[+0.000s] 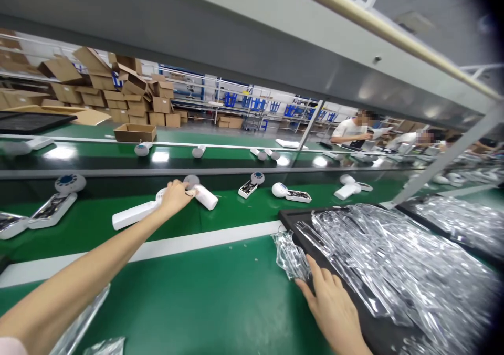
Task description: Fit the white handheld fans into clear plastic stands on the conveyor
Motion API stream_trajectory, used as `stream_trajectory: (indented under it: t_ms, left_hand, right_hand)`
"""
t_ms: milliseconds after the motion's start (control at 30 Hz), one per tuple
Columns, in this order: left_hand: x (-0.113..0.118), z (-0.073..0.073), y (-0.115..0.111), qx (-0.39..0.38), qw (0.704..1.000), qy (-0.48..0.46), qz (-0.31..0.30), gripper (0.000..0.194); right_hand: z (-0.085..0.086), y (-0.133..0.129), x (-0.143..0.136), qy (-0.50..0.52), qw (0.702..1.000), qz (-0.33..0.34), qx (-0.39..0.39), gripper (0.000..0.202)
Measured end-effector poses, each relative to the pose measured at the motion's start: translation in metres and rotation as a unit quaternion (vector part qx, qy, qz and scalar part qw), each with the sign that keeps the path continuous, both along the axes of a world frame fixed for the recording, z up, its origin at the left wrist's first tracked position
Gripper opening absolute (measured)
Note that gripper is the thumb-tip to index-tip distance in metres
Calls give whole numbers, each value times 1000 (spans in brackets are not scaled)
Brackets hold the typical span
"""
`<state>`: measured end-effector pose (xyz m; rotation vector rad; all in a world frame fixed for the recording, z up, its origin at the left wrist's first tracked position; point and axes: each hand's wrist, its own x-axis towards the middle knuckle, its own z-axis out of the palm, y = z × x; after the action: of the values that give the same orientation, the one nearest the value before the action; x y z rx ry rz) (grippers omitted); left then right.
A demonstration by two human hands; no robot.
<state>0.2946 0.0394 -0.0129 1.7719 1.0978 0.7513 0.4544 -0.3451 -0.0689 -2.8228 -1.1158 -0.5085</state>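
My left hand [177, 198] stretches over the green line, its fingers closed at a white handheld device [206, 196] with a round head. Under and beside that wrist lies another white device [134, 215]. Near the black tray's edge, my right hand [333, 300] has its thumb and fingers around a small bunch of clear plastic pieces [290, 255]. To its right, the black tray [286, 221] carries a heap of similar clear plastic pieces [389, 250].
More white devices, some with exposed circuitry [298, 195], lie along the line. Clear plastic [104, 347] sits at the lower left. A metal shelf [236, 40] hangs overhead, with a slanted post [437, 158] at right. Cardboard boxes [129, 100] are piled behind; people [350, 129] work at far right.
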Motion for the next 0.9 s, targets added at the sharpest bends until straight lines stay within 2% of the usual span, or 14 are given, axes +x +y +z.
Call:
stream_trajectory:
  t_ms: [67, 133, 167, 200, 267, 367, 400, 467, 500, 533, 600, 667, 767, 900]
  left_hand:
    - [-21, 5, 16, 116, 984, 138, 7, 49]
    - [-40, 4, 31, 183, 930, 320, -7, 67]
    - [-49, 1, 37, 180, 903, 389, -23, 74]
    - [-57, -5, 42, 162, 889, 427, -36, 79]
    - [-69, -18, 47, 146, 888, 434, -45, 79]
    - [-77, -26, 42, 170, 929, 329, -21, 72]
    - [-77, -22, 38, 160, 952, 259, -23, 70]
    - [-75, -3, 26, 82, 993, 64, -49, 70]
    - [-72, 10, 17, 21, 996, -49, -70, 68]
    - [-68, 24, 7, -47, 982, -156, -96, 64]
    - [-60, 50, -16, -174, 918, -322, -152, 52]
    - [-52, 67, -40, -249, 855, -412, -193, 41]
    - [-45, 77, -69, -278, 812, -469, -209, 34]
    - [-42, 78, -87, -298, 791, -491, -210, 28]
  right_hand:
    - [-15, -5, 4, -8, 999, 33, 42, 44]
    - [-20, -6, 8, 15, 995, 43, 88, 49]
    - [-19, -6, 10, 38, 992, 42, 113, 53]
    - [-15, -6, 11, 65, 987, 37, 139, 58]
    - [-1, -5, 12, 130, 972, 29, 192, 67]
    - [28, 9, 0, 245, 933, 49, 258, 69]
    - [38, 19, -9, 286, 916, 68, 272, 68]
    - [56, 48, -32, 353, 882, 118, 288, 66]
    - [63, 65, -45, 372, 869, 143, 292, 67]
    - [69, 84, -59, 381, 859, 169, 296, 68]
    - [78, 120, -86, 381, 841, 219, 316, 63]
    - [84, 150, -108, 369, 827, 251, 341, 61]
    - [92, 176, -129, 341, 824, 274, 361, 59]
    - [94, 186, -142, 284, 841, 260, 380, 60]
